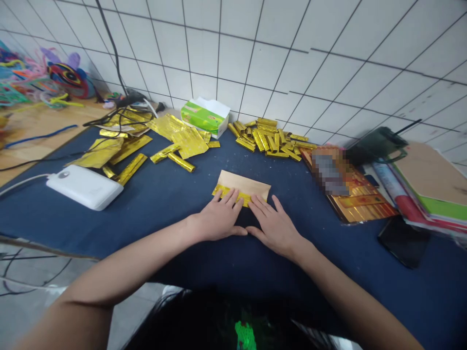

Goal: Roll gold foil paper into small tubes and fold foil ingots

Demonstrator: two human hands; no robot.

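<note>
Head view: tan-backed gold foil sheet lies on the dark blue tabletop, front and centre, just below both hands' fingertips. Near edge shows a gold band, foil side up; far part shows plain tan backing, so it reads as folded or rolled only partway, with the tan stretch left to turn.

Left hand: flat, fingers extended on the gold band, clamped on nothing. Right hand: same, fingers on the band's right end. Thumb tips nearly meet; can't tell if they touch.

Beyond the sheet, near the wall: heap of gold foil rolls, apparently finished pieces. Left of that: flat gold foil sheets, likely unworked stock, with a loose gold roll beside them. Judgement: many done, one in work, several left; exact count unclear because of overlaps.

Further out: green tissue pack behind the sheets, white power bank on the left, orange-gold packet and dark mug on the right.
</note>
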